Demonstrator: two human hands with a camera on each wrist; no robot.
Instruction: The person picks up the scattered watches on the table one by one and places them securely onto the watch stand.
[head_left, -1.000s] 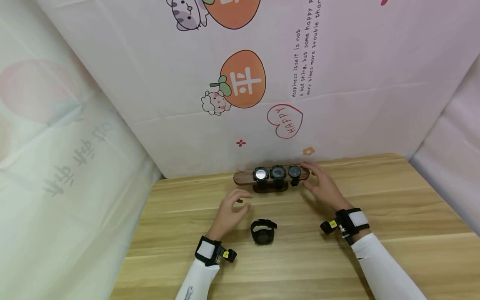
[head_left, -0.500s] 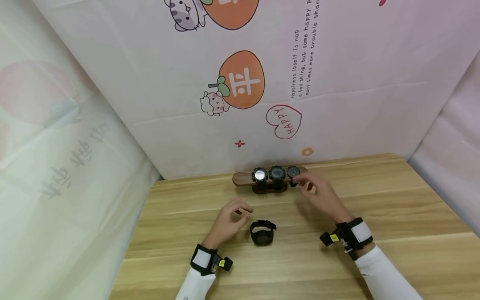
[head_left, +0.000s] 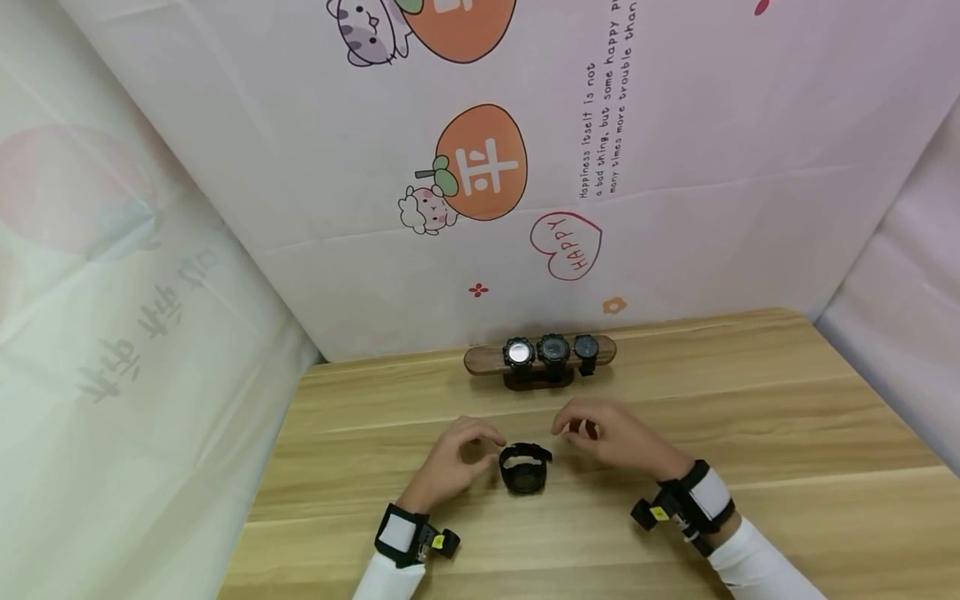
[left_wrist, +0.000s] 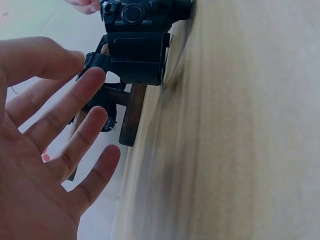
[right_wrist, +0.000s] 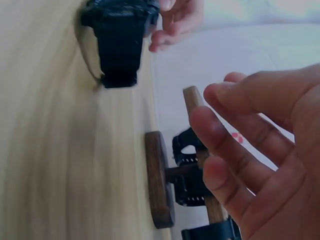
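A black wristwatch [head_left: 525, 469] with its strap looped lies on the wooden table, between the two hands. Close at its left side is my left hand [head_left: 452, 461], fingers loosely bent and nothing in them; whether a fingertip touches the strap I cannot tell. My right hand [head_left: 617, 435] hovers to the right of the watch, apart from it, with thumb and fingers curved and holding nothing. In the left wrist view the watch [left_wrist: 137, 55] appears just beyond the fingertips. The right wrist view has the watch [right_wrist: 120, 42] at top left, away from the right fingers.
Behind the hands, a dark wooden watch stand [head_left: 483, 360] carries three black watches, a bright-faced watch [head_left: 519, 352], a middle watch [head_left: 553, 349] and a right watch [head_left: 587, 347]. A printed white cloth [head_left: 360, 292] hangs at the table's back edge.
My right hand has left the right end of the stand and come toward me and left, to near the loose watch. My left hand has lowered slightly toward that watch, which stays put.
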